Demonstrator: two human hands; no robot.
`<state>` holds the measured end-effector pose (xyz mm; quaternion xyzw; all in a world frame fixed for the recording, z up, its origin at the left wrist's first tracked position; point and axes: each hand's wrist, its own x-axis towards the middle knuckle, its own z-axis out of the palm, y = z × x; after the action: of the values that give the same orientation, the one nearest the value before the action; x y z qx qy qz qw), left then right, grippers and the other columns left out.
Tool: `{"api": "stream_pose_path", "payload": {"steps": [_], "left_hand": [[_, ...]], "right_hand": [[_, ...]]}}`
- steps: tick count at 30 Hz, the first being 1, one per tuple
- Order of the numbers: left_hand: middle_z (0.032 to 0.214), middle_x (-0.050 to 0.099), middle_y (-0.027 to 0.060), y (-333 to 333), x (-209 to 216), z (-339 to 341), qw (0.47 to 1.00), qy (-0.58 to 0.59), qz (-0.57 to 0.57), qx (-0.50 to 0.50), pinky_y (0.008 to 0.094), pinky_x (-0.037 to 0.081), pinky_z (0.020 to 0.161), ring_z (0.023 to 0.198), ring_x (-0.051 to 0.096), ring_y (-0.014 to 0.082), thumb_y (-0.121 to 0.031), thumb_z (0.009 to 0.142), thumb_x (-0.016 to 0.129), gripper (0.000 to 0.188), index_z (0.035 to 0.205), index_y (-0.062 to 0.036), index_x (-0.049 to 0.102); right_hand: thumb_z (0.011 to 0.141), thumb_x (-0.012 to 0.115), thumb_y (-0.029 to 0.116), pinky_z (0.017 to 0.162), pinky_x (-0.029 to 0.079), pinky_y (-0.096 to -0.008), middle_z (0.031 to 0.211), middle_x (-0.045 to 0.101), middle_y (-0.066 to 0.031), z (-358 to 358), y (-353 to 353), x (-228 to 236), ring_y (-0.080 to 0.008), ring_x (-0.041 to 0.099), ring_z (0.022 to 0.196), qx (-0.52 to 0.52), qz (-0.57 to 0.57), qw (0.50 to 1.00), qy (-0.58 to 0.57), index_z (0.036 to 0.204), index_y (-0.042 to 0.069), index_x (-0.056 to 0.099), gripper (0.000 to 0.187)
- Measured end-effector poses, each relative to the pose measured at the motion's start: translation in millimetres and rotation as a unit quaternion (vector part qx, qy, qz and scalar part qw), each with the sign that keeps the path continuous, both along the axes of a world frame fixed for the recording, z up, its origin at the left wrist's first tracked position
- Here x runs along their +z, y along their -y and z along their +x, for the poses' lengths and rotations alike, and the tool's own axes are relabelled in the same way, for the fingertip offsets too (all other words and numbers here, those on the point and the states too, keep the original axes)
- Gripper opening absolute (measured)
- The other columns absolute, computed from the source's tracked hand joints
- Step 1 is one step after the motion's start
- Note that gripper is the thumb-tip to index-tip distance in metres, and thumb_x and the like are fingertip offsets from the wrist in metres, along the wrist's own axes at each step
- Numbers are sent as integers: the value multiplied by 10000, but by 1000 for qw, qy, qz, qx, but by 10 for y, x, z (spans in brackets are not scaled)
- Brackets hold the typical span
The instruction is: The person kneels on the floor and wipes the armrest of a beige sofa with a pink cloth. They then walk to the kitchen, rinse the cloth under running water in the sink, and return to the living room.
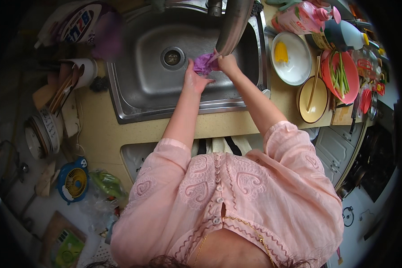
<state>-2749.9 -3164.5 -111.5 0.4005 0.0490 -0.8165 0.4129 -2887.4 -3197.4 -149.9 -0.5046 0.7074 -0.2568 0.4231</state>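
Observation:
Over the sink (143, 96), a wet-looking purple cloth (204, 64) hangs bunched between my hands, just below the end of the grey faucet spout (235, 27). My right hand (228, 64) is closed on the cloth's right side, close under the spout. Against the cloth's left side is my left hand (194, 80), its thumb and fingers spread apart. The palm looks wet, and part of the cloth rests by the fingers. A round drain (173, 58) lies left of the cloth in the basin.
Right of the sink stand a white bowl (291, 67) with a yellow piece of food, a yellow bowl (306, 111) with a stick across it, and a red basin (352, 91) of green stalks. Bottles crowd behind. A utensil holder (85, 71) and stacked dishes (49, 129) stand left.

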Motion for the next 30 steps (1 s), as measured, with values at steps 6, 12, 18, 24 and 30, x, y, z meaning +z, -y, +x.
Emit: {"api": "stream_pose_path", "payload": {"steps": [6, 12, 18, 24, 30], "left_hand": [[1307, 400, 138, 153, -187, -128, 997, -69, 19, 10, 494, 363, 936, 1187, 400, 328, -563, 854, 431, 643, 1293, -95, 387], [1147, 545, 107, 81, -459, -156, 998, -40, -26, 40, 361, 446, 885, 1021, 545, 228, -294, 935, 434, 383, 1245, -69, 432], [1258, 482, 98, 41, -136, -318, 994, -2, -65, 82, 388, 365, 991, 1162, 461, 252, -308, 954, 386, 354, 1214, -78, 461], [1256, 461, 149, 205, -445, -133, 996, -88, 21, 26, 548, 351, 948, 1126, 455, 377, -627, 856, 265, 678, 1186, -71, 470], [837, 589, 27, 111, -909, 22, 997, -4, -59, -47, 371, 458, 782, 841, 552, 177, -612, 882, 297, 526, 898, -151, 549]], "right_hand": [[817, 555, 175, 708, 430, -439, 836, 581, -214, 570, -514, 843, -391, 549, 825, 80, -178, 980, 42, 795, -22, 541, 198], [861, 513, 252, 599, 449, -481, 747, 593, -191, 607, -368, 753, -399, 567, 697, 26, -146, 982, -114, 759, 53, 577, 233], [860, 498, 306, 637, 455, -491, 785, 609, -198, 393, -121, 582, -399, 581, 730, -39, -72, 989, -125, 831, 65, 604, 266], [865, 491, 296, 679, 460, -482, 812, 615, -200, 639, -442, 742, -398, 590, 757, 28, -90, 994, -61, 889, 85, 636, 257], [831, 555, 298, 597, 475, -435, 716, 608, -174, 600, -317, 874, -383, 585, 686, -2, -133, 991, -12, 741, 77, 609, 244]]}}
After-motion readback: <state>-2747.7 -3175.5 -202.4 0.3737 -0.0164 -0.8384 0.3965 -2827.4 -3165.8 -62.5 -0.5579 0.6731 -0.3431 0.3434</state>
